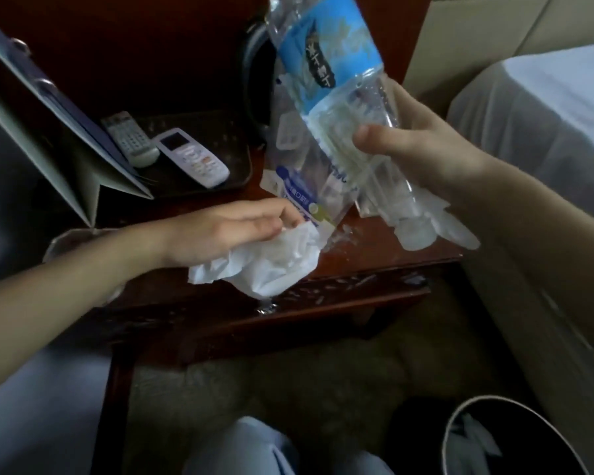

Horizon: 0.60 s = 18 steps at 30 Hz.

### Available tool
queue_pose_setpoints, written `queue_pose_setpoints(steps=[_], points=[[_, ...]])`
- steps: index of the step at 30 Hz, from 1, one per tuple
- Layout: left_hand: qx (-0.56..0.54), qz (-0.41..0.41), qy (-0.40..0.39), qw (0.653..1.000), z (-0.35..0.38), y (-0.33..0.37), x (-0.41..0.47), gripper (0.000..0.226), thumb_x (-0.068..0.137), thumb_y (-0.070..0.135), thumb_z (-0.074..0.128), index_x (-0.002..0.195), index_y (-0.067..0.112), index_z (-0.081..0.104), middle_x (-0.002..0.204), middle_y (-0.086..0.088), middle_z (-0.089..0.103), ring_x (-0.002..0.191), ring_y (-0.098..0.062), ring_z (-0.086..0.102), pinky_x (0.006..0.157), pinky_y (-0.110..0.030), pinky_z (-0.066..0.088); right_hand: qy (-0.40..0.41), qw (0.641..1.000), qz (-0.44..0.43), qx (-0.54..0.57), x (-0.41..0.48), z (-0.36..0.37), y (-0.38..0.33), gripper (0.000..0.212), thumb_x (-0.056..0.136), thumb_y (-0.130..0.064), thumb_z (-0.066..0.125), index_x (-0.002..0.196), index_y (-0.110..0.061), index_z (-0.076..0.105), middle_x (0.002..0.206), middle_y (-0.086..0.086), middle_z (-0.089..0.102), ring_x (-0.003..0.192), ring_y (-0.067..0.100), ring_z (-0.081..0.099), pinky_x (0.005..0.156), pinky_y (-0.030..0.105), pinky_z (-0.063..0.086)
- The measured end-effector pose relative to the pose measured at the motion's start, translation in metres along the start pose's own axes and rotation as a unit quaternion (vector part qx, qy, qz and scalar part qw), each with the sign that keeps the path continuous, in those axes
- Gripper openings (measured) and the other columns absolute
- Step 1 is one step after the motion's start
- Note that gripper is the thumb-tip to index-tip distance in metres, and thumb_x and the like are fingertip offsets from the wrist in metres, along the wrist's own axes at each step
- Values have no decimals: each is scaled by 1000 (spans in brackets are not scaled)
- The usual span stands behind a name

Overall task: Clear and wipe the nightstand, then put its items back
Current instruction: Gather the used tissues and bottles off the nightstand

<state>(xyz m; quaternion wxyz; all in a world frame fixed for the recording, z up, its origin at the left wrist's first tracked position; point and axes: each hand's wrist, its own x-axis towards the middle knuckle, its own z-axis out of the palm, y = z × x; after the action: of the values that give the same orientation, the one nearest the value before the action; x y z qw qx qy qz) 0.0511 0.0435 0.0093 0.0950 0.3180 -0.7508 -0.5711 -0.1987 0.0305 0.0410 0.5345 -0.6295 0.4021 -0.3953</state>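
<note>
My right hand (422,145) grips a clear plastic water bottle (336,63) with a blue label, held tilted above the dark wooden nightstand (374,245), together with a clear plastic packet (302,159) that hangs down in front of it. My left hand (227,231) presses a crumpled white tissue (264,258) onto the nightstand's front edge, fingers fairly straight over it. Two white remote controls (192,157) lie in a dark tray (234,166) at the back left of the nightstand.
A folded card stand (66,132) leans at the left of the tray. A dark kettle (254,84) stands behind the bottle. A bed (546,108) lies to the right. A waste bin (494,440) holding white scraps sits on the carpet, lower right.
</note>
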Motion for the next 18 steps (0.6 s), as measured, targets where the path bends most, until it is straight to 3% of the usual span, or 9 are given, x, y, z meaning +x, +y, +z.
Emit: queue_pose_setpoints(steps=[2,4,7,11,14,18], points=[[20,13,-1,1000,24,8,4,33,93,29,36,108,8,58,95,6,63,91,-5,58,80,-11,43,-23,1000,19,-5,-27,-12,5,99,61,-36,82,142,-16,29,128,8,57,111,22,61,86,34,52],[42,22,9,999,54,10,7,31,93,27,36,104,10,60,91,11,62,88,1,58,79,-8,41,-30,999,26,-8,-58,-21,17,97,61,-33,80,142,-15,29,126,7,58,110,21,62,85,32,52],[40,26,23,999,98,8,13,27,92,33,42,99,19,64,93,8,67,90,-2,62,79,-10,44,-53,998,26,2,-107,-34,37,100,64,-41,79,142,-9,27,119,4,59,105,18,63,81,26,52],[34,37,23,998,157,9,25,28,88,34,49,101,13,64,88,10,67,83,-1,61,77,-12,45,-70,996,46,10,-173,-54,60,101,62,-47,79,141,-8,29,126,9,56,111,21,60,83,26,51],[-22,21,10,999,199,3,42,21,86,27,49,95,16,64,80,7,65,72,-6,60,64,-15,48,-62,996,66,18,-220,-72,84,92,61,-43,80,137,-13,38,124,4,61,110,19,61,83,25,51],[-54,-3,-34,998,252,-10,78,11,82,28,57,87,28,67,85,4,66,76,-11,62,65,-19,50,-23,995,95,25,-277,-101,116,76,58,-40,81,124,-22,49,111,-5,69,102,11,65,79,20,51]])
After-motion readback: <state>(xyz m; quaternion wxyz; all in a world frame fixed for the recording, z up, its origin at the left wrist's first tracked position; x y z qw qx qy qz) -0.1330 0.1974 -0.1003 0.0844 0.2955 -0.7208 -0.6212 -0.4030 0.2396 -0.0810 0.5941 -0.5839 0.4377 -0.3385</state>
